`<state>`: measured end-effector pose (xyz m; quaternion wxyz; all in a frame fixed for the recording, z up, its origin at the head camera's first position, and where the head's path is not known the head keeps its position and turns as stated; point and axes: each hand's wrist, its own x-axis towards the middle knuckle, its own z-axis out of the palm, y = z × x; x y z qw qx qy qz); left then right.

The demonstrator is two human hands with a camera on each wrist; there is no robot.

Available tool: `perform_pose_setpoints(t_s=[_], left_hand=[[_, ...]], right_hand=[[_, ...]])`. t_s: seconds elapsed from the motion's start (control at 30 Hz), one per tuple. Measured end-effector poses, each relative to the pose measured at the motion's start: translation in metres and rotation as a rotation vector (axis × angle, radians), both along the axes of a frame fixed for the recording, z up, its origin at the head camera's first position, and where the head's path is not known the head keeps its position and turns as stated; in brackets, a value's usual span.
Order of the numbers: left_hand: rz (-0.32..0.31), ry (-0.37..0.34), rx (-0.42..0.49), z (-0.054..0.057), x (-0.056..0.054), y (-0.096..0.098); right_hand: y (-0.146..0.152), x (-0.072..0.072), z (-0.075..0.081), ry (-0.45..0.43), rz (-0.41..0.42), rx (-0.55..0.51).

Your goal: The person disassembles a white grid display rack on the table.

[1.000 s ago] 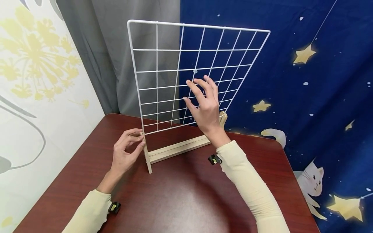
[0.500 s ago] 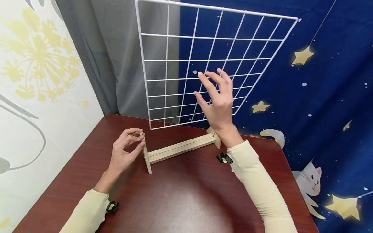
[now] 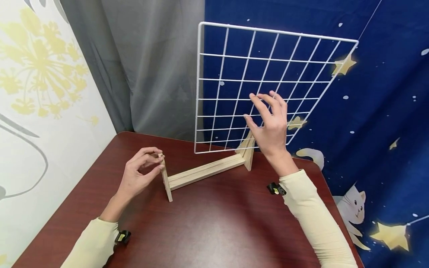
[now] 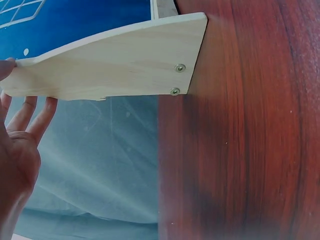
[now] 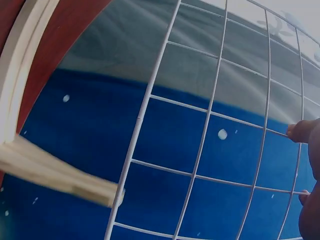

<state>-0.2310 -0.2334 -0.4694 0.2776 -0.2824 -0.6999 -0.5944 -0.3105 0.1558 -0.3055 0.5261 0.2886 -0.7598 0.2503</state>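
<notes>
A white wire grid panel is held up in the air by my right hand, whose fingers and thumb curl at its wires. Its lower left corner is apart from the pale wooden stand, and its bottom edge passes in front of the stand's right upright. My left hand pinches the top of the stand's left upright. In the left wrist view this upright is a flat side board with two screw heads. The right wrist view shows the fingertips at the grid wires.
The stand rests on a dark red wooden table with rounded back corners. Behind the table hang a grey curtain and a blue curtain with stars and a cat. A white patterned surface is at the left.
The grid panel has left the stand's uprights, going up and right, then come down somewhat while continuing right with my right hand. My left hand has stayed at the left upright.
</notes>
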Motion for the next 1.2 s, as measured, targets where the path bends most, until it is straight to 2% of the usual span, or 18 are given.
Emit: perform_pose_setpoints(t_s=[0.23, 0.5, 0.7, 0.93, 1.2], left_hand=[[-0.075, 0.004, 0.002, 0.003, 0.001, -0.004], [-0.095, -0.009, -0.007, 0.007, 0.009, -0.004], [-0.071, 0.005, -0.065, 0.012, 0.023, -0.004], [0.0, 0.023, -0.12, 0.014, 0.034, -0.007], [0.033, 0.05, -0.164, 0.018, 0.047, -0.007]], right_hand=[[0.029, -0.003, -0.012, -0.106, -0.048, -0.032], [0.058, 0.003, -0.026, -0.206, -0.123, 0.005], [0.075, 0.005, -0.041, -0.279, -0.165, 0.048], [0.091, 0.005, -0.05, -0.376, -0.225, 0.075], [0.101, 0.006, -0.06, -0.462, -0.228, 0.115]])
